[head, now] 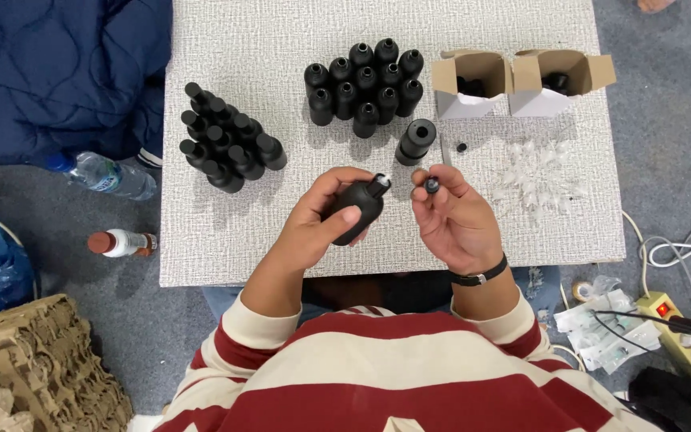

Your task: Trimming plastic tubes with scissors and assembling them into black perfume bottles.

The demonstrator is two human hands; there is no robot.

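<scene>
Tabletop [281, 256], covered in a pale textured cloth, fills the middle of the head view, with a dark blue quilted blanket [57, 72] heaped on the floor at the far left. Two open cardboard boxes [521, 80] sit at the far right edge of the table, each with something dark inside. Left of them stands an upright cluster of black bottles [364, 88], and further left a second group of black bottles [229, 138] lies tipped over in a row. A single black bottle with an open neck [416, 141] stands alone just near of the upright cluster. A scatter of small clear plastic pieces [536, 180] lies to the right of the hands.

Near the table's middle, the left hand [313, 228] is wrapped around a black bottle [357, 210], thumb across its side, with the neck pointing up and to the right. Just beside it, the right hand [456, 220] pinches a small dark cap [432, 186] between thumb and fingertips, held close to the bottle's neck but not touching it. A black wristband [480, 277] circles the right wrist.
</scene>
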